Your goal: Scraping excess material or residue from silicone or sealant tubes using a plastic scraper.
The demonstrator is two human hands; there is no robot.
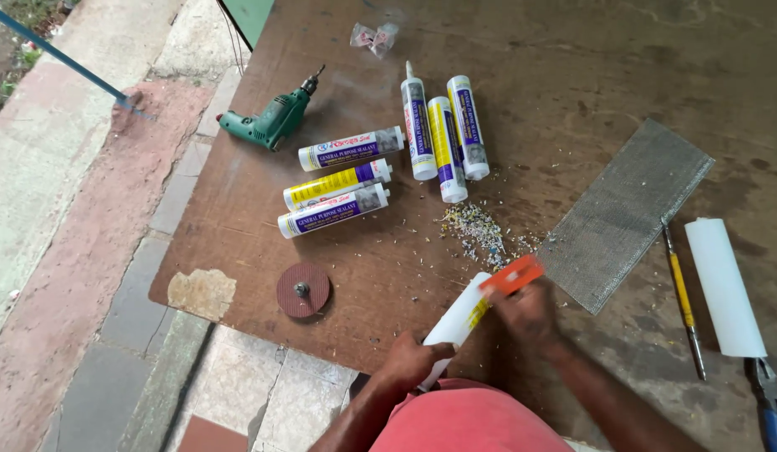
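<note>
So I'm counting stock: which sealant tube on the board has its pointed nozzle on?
The leftmost tube of the upright three, nearest the green drill: a white nozzle tip sticks out at its far end; the others end blunt.

On the counter (572,67), the drill (269,121) lies far left. Right of it lie six tubes (380,159) in two groups of three. Before them lies the disc (303,290). The mesh sheet (627,213) lies at the right, with the screwdriver (683,297), roll (725,285) and pliers (769,402) beyond it.
</note>
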